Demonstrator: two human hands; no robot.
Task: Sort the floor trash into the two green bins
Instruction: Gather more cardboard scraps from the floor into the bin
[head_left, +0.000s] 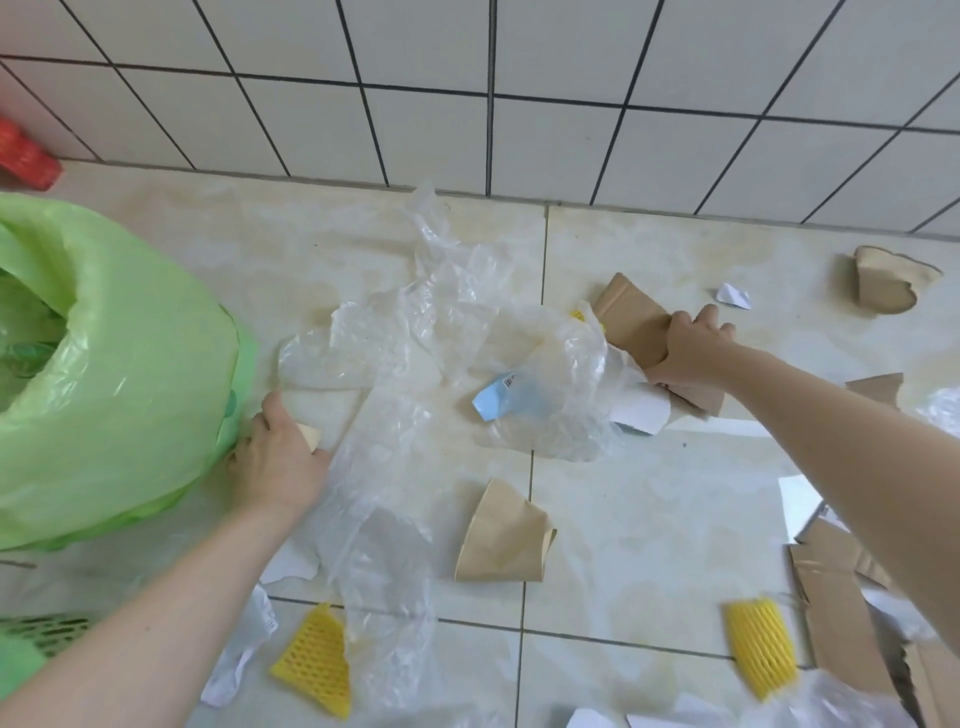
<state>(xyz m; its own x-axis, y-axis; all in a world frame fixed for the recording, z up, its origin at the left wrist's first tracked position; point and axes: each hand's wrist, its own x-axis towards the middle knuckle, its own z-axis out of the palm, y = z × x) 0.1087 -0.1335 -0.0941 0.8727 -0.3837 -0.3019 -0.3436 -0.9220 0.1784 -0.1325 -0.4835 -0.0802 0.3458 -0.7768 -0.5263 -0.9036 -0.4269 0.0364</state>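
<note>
1. A person crouched over a littered tile floor, both bare arms stretched out among scraps of paper, plastic and cardboard.
2. The left hand lay low beside a green bin lined with a pale green bag, its fingers curled round a small tan paper piece at the edge of a clear plastic sheet.
3. The right hand reached further out, its fingers wrapped round a flattened brown paper cup near the wall, gripping it where it lay against more crumpled clear plastic.
4. Under that plastic sat a light blue label with a barcode and a white paper scrap.
5. Another crushed brown cup lay apart on the floor between the two arms.
6. A third, torn cup rested near the wall at right, a small white scrap just beside it.
7. Two yellow foam nets lay nearer the camera, one at lower left and one at lower right.
8. Torn cardboard was heaped at the right edge.
9. A second green bin showed only as a mesh rim at the lower left corner.
10. A red object, blurred, sat by the wall at far left.
</note>
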